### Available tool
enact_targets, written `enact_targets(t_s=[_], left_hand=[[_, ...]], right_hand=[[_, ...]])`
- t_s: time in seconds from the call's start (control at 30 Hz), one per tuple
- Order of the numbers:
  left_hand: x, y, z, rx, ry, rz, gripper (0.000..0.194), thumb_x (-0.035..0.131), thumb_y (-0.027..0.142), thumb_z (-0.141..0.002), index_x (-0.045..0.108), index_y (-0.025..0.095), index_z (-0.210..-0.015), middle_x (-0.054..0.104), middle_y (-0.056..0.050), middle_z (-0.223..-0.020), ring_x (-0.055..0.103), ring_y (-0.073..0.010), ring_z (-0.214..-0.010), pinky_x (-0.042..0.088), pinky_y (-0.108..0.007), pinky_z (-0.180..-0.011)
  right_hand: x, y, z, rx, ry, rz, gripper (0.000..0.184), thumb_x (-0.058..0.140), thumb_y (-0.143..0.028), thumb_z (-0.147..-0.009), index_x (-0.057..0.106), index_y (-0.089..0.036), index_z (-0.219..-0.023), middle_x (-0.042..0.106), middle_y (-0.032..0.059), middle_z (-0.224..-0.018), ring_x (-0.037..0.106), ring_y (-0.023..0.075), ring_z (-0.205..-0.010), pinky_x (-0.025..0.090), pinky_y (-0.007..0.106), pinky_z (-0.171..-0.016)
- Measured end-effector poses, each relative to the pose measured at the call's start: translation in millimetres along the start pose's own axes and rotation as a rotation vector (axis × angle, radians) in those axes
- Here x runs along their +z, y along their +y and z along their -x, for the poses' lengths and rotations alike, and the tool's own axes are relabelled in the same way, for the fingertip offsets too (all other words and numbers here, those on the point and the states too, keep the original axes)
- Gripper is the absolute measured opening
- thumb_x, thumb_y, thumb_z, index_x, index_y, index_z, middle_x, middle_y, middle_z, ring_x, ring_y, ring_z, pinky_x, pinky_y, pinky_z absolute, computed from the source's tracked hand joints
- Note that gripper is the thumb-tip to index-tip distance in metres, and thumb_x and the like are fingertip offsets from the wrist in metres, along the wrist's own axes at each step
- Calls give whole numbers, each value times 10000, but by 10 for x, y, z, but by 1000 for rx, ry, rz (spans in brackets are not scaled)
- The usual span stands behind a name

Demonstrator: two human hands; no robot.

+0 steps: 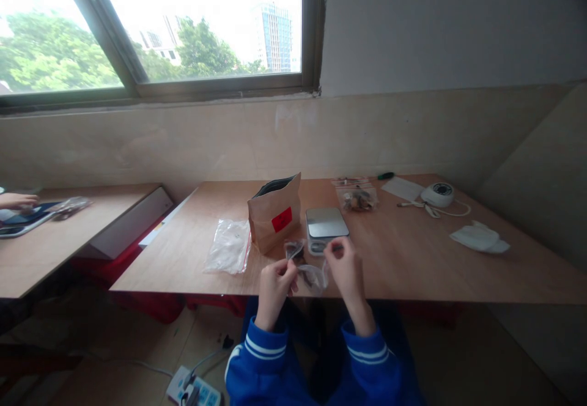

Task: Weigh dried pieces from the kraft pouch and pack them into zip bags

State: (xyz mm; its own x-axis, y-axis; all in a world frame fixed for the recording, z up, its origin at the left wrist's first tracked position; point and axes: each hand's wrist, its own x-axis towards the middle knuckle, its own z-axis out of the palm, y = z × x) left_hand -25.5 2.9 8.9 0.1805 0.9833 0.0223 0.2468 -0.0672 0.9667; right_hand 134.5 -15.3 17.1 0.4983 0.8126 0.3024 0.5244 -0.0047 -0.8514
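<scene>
My left hand [276, 284] pinches the edge of a small clear plastic bag [312, 276] at the table's front edge. Close to the bag's other side is my right hand [347, 266], fingers pressed together; what they hold is too small to make out. Just beyond my left hand lies another small clear bag [294, 249] with dark contents. A digital scale [327, 222] with a silver plate sits behind my right hand. To its left a brown paper pouch [276, 213] with a red label stands upright, its top open.
Flat clear zip bags [229, 246] lie left of the pouch. Filled zip bags [358, 195], a green-handled screwdriver [386, 175], a white dome camera [437, 194] with cable and a crumpled white wrapper [479, 237] occupy the back and right. Another person's hand [18, 201] shows at the left table.
</scene>
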Motion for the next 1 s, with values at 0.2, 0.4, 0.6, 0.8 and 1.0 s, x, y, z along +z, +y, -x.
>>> enact_targets(t_s=[0.2, 0.4, 0.6, 0.8, 1.0], left_hand=[[-123, 44, 6, 10, -142, 180, 495, 485, 581, -814, 521, 177, -530, 514, 6, -427, 479, -102, -372, 365, -203, -383], [-88, -184, -109, -54, -152, 288, 573, 420, 615, -839, 606, 139, -582, 611, -50, -538, 554, -125, -472, 399, -213, -432], [154, -316, -142, -114, -154, 687, 552, 636, 568, -727, 650, 170, -1109, 687, -99, -1099, 634, -267, -993, 508, -373, -850], [235, -231, -97, -105, 32, 762, 449, 597, 500, -797, 645, 196, -1123, 668, -87, -1173, 601, -236, -1108, 490, -351, -906], [122, -246, -144, -95, 84, 725, 467, 559, 491, -806, 634, 165, -1133, 685, -84, -1146, 604, -240, -1100, 487, -332, -895]], right_hand=[[-212, 52, -70, 63, -23, -408, 267, 568, -476, -819, 507, -217, -820, 715, 100, -885, 700, 225, -742, 541, 335, -691], [-237, -238, 0, 188, 26, -713, 338, 653, -496, -758, 480, -217, -837, 728, 80, -874, 707, 198, -667, 565, 304, -612], [-158, -290, 34, 345, -137, -822, 394, 653, -553, -721, 478, -219, -839, 719, 87, -848, 694, 219, -631, 575, 347, -574], [-108, -279, 58, 82, 43, -501, 329, 604, -499, -784, 527, -210, -922, 636, 96, -985, 641, 209, -845, 556, 337, -725], [-169, -342, 132, -116, -260, -480, 163, 523, -314, -873, 618, -214, -960, 658, 57, -978, 651, 184, -879, 534, 316, -835]])
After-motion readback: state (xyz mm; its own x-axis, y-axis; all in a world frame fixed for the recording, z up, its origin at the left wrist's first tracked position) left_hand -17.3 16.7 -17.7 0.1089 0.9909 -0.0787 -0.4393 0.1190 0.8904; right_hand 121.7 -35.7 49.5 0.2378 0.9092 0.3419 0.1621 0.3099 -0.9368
